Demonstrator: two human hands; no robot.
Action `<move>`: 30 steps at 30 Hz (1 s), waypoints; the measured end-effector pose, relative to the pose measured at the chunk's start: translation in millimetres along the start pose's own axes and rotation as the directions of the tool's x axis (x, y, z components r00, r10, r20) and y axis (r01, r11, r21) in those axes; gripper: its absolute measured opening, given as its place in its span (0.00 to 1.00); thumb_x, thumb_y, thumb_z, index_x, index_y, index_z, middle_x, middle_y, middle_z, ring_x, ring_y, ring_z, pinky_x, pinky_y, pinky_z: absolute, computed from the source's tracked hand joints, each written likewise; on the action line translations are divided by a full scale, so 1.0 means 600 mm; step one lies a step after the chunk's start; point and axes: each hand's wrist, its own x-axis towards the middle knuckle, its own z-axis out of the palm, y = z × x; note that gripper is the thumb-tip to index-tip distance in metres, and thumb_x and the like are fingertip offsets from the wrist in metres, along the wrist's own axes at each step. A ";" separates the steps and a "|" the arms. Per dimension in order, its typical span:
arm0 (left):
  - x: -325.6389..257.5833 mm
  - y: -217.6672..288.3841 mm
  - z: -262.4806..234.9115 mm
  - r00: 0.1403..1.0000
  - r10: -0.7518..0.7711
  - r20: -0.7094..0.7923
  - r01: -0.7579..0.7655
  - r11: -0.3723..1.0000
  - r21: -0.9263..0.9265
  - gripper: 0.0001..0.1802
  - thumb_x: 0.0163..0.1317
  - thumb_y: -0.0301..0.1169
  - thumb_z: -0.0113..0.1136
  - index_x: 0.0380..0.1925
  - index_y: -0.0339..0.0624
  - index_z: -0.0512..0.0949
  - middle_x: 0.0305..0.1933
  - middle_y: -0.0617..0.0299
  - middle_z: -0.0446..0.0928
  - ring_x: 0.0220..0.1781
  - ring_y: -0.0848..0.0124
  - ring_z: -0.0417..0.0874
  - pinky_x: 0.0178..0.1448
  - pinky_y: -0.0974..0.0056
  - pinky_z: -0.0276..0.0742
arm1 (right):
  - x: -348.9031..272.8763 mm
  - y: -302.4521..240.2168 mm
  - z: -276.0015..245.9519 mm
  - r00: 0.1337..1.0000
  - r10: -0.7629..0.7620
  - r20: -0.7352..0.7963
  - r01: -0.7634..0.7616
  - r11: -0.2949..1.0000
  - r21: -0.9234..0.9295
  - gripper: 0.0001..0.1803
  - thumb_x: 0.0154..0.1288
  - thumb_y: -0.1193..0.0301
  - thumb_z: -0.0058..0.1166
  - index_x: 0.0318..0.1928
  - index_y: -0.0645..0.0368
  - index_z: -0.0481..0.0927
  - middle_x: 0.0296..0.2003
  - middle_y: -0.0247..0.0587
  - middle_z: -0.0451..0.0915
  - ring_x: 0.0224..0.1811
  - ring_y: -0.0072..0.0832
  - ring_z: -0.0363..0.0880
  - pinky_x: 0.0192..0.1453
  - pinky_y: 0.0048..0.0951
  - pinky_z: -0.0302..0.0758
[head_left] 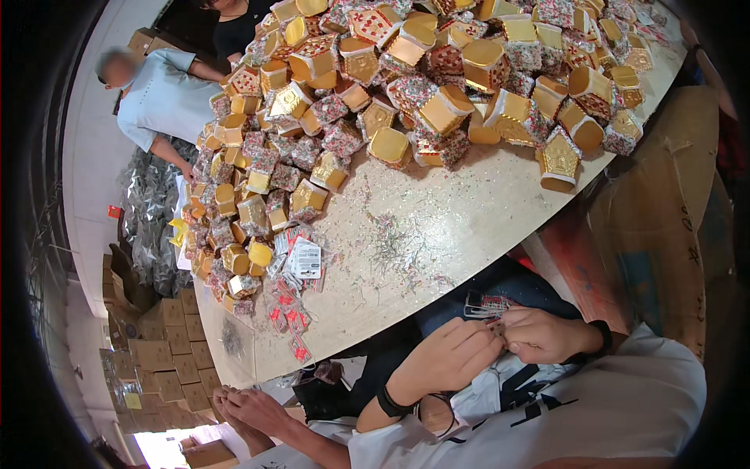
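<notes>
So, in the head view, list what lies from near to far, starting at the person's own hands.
left hand and right hand pinching a small tag together → loose red-and-white tags at the table's near edge → bare tabletop strewn with glittery shreds → heap of gold and patterned house-shaped boxes

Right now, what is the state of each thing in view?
Left hand: grip closed on a small tag.
Right hand: pinching the same tag.
Gold boxes: closed, piled loose.
Table: strewn with glitter scraps.
Tags: heaped flat beside the pile.
Cardboard cartons: stacked on the floor.
</notes>
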 end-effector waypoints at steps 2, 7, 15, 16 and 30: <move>-0.004 -0.001 0.012 0.993 -0.085 -0.082 0.082 0.996 -0.035 0.16 0.43 0.22 0.68 0.36 0.35 0.79 0.33 0.60 0.77 0.34 0.65 0.80 0.35 0.66 0.75 | 0.003 -0.006 -0.001 0.997 0.002 -0.073 -0.007 0.997 -0.076 0.02 0.60 0.79 0.54 0.33 0.63 0.75 0.28 0.45 0.71 0.32 0.40 0.71 0.38 0.36 0.70; 0.004 0.010 0.031 0.869 -0.465 -0.168 0.408 0.866 -0.287 0.12 0.44 0.21 0.70 0.30 0.41 0.77 0.26 0.64 0.75 0.25 0.73 0.78 0.29 0.70 0.73 | 0.009 0.004 0.008 0.912 -0.181 -0.368 0.054 0.942 -0.331 0.15 0.53 0.79 0.64 0.44 0.63 0.79 0.37 0.42 0.80 0.37 0.37 0.81 0.41 0.31 0.79; 0.026 0.013 0.015 0.597 -0.736 0.320 0.738 0.347 -0.579 0.07 0.53 0.23 0.68 0.30 0.38 0.78 0.25 0.69 0.77 0.27 0.85 0.74 0.32 0.77 0.70 | 0.004 -0.007 -0.005 0.941 -0.107 -0.322 -0.008 0.941 -0.337 0.15 0.49 0.81 0.67 0.40 0.65 0.81 0.35 0.41 0.80 0.33 0.31 0.81 0.36 0.28 0.79; 0.034 0.012 0.009 0.618 -0.722 0.310 0.750 0.423 -0.508 0.08 0.53 0.24 0.68 0.30 0.37 0.78 0.25 0.68 0.78 0.27 0.85 0.75 0.32 0.77 0.70 | 0.005 -0.017 -0.011 0.948 0.021 -0.319 -0.095 0.971 -0.219 0.15 0.49 0.81 0.67 0.40 0.64 0.81 0.34 0.41 0.80 0.32 0.30 0.81 0.36 0.27 0.79; 0.066 -0.074 0.024 0.322 -0.365 0.874 0.720 -0.505 -0.476 0.11 0.63 0.30 0.56 0.23 0.40 0.76 0.24 0.69 0.74 0.19 0.84 0.65 0.20 0.74 0.55 | 0.002 -0.005 -0.022 0.869 -0.405 -0.286 0.093 0.700 -0.708 0.16 0.50 0.81 0.65 0.41 0.71 0.80 0.31 0.42 0.77 0.27 0.33 0.78 0.30 0.30 0.77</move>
